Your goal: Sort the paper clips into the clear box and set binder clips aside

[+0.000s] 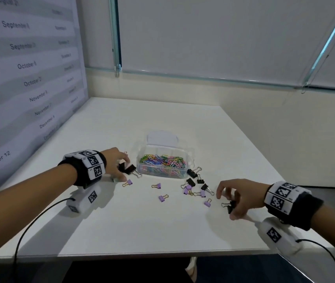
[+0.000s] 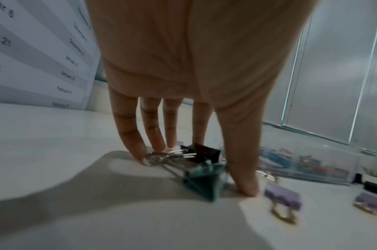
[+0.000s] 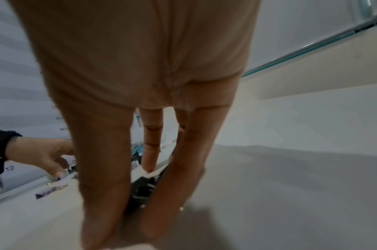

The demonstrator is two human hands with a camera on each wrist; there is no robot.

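The clear box (image 1: 163, 170) stands lidless between the hands, a little beyond them, and holds a tangle of bright paper clips (image 1: 162, 161) in green, blue, pink and yellow. The left hand (image 1: 114, 163) reaches down just left of the box, fingers (image 2: 127, 128) and thumb spread over a small heap of binder clips: a black clip (image 2: 202, 152) and a teal clip (image 2: 206, 182) lie beneath it; whether it grips them I cannot tell. The right hand (image 1: 237, 196) pinches a black binder clip (image 1: 231, 205) between thumb and finger. Between the hands lie loose purple clips (image 1: 163, 198) and more black ones (image 1: 192, 173). The table (image 1: 142, 231) is white and plain. A wall chart (image 1: 25, 64) of printed dates stands beyond the left hand; grey blinds (image 1: 213, 37) hang behind.
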